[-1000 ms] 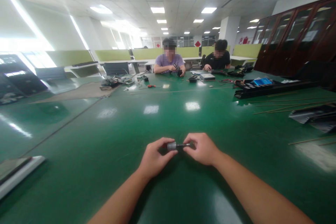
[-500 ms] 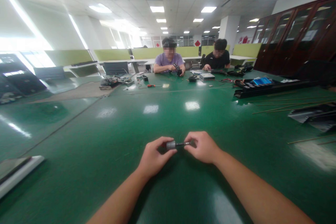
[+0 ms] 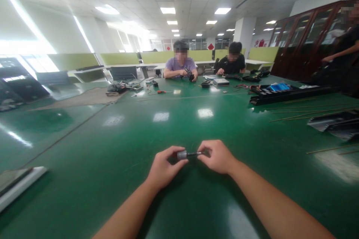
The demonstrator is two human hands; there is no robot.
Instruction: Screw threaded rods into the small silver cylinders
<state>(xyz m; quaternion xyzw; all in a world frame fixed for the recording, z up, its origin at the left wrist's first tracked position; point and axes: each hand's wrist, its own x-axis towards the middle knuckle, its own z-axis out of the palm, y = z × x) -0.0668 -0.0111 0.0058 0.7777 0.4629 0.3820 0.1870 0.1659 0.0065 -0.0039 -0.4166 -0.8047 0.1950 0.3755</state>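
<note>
My left hand [image 3: 165, 166] pinches a small silver cylinder [image 3: 182, 155] between thumb and fingers. A thin dark shaft [image 3: 193, 154] runs from the cylinder toward the right, and its shiny far end sits in the pinch of my right hand [image 3: 217, 157]. The two parts lie in one line, held level just over the green tabletop [image 3: 179, 127]. I cannot make out what kind of tool or part this is. My fingers partly cover both ends.
Across the table sit two people [image 3: 181, 66], one handling a black device. An orange screwdriver [image 3: 162, 91] and a pale box [image 3: 221, 81] lie nearby. Black rails [image 3: 280, 95] and thin rods [image 3: 303, 111] are at right; a white-edged panel [image 3: 25, 186] is at left.
A person in dark clothes has come into view at the far right edge. My hands and the silver cylinder with its shaft have hardly moved.
</note>
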